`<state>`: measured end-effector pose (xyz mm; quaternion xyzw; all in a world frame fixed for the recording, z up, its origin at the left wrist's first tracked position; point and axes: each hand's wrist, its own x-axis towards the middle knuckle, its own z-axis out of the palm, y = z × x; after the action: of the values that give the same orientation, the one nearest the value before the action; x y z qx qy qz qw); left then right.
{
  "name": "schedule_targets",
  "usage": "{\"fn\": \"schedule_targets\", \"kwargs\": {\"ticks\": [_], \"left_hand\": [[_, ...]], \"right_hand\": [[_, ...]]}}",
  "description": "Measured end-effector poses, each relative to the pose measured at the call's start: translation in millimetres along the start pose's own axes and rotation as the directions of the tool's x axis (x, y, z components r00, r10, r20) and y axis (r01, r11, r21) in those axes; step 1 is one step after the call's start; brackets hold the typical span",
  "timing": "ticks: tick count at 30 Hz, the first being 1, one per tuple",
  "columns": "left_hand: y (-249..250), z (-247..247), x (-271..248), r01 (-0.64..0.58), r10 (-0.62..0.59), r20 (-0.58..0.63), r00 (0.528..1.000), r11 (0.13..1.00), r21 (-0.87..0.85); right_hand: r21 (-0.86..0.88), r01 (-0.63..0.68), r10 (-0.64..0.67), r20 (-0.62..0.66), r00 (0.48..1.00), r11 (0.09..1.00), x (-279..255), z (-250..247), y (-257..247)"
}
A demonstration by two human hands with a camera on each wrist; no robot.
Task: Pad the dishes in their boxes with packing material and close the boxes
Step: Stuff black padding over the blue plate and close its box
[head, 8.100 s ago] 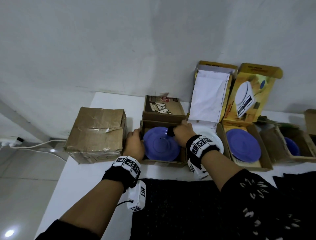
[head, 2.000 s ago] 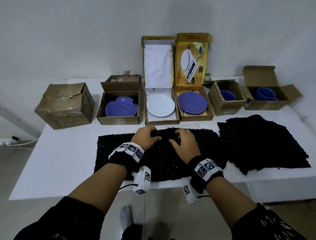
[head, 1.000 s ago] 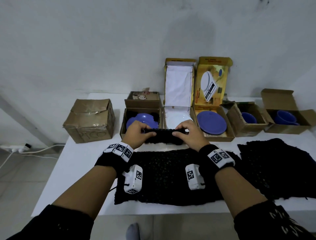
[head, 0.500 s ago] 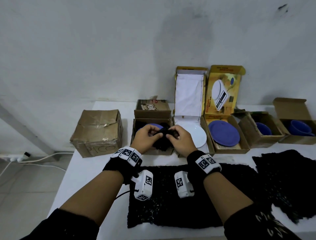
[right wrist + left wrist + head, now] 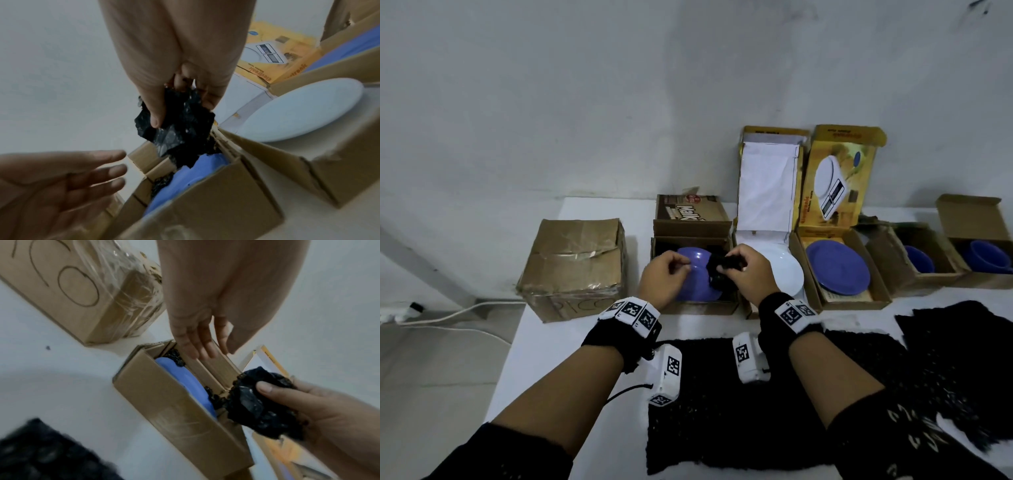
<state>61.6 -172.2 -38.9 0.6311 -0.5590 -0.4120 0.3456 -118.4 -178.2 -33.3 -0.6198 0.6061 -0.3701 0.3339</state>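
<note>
An open brown box (image 5: 698, 306) holds a blue plate (image 5: 693, 263), with black packing tucked along its inner edges (image 5: 174, 357). My right hand (image 5: 732, 265) grips a crumpled black wad of packing material (image 5: 717, 275) over the box's right side. In the right wrist view the wad (image 5: 180, 129) hangs down to the plate (image 5: 185, 178) at the box's corner. My left hand (image 5: 676, 269) hovers over the plate with relaxed fingers (image 5: 197, 345) and holds nothing. The left wrist view shows the wad (image 5: 255, 404) in my right hand beside the box (image 5: 164, 402).
A closed taped box (image 5: 575, 267) stands to the left. To the right are open boxes with a white plate (image 5: 780, 270), a blue plate (image 5: 837, 267) and blue cups (image 5: 919, 258). Black packing sheets (image 5: 739, 411) lie on the table's near side.
Both hands pulled a piece off the black sheet, bunched it and carried it to the blue plate's box. My left hand has let go of it; my right still holds it.
</note>
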Motion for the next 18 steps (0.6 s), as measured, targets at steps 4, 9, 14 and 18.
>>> {"fn": "schedule_targets", "kwargs": {"ticks": [4,9,14,18], "left_hand": [[-23.1,-13.0,-2.8,-0.028,0.046,-0.025,0.999,0.877,0.480],[-37.3,-12.0,-5.0,0.045,-0.021,-0.050,0.999,0.831,0.554],[-49.3,-12.1,-1.0,0.075,-0.045,-0.070,0.997,0.848,0.525],[-51.7,-9.3,-1.2,0.098,-0.053,-0.101,0.993,0.848,0.520]], "right_hand": [[-0.192,0.078,-0.045,0.171,0.984,0.978,2.2,-1.2,6.3],[-0.433,0.320,-0.114,0.437,0.892,0.843,-0.6,0.2,16.6],[-0.537,0.433,-0.076,0.561,0.824,0.724,-2.7,-2.7,16.8],[-0.648,0.547,0.052,0.668,0.742,0.530,-6.3,-4.9,16.2]]}}
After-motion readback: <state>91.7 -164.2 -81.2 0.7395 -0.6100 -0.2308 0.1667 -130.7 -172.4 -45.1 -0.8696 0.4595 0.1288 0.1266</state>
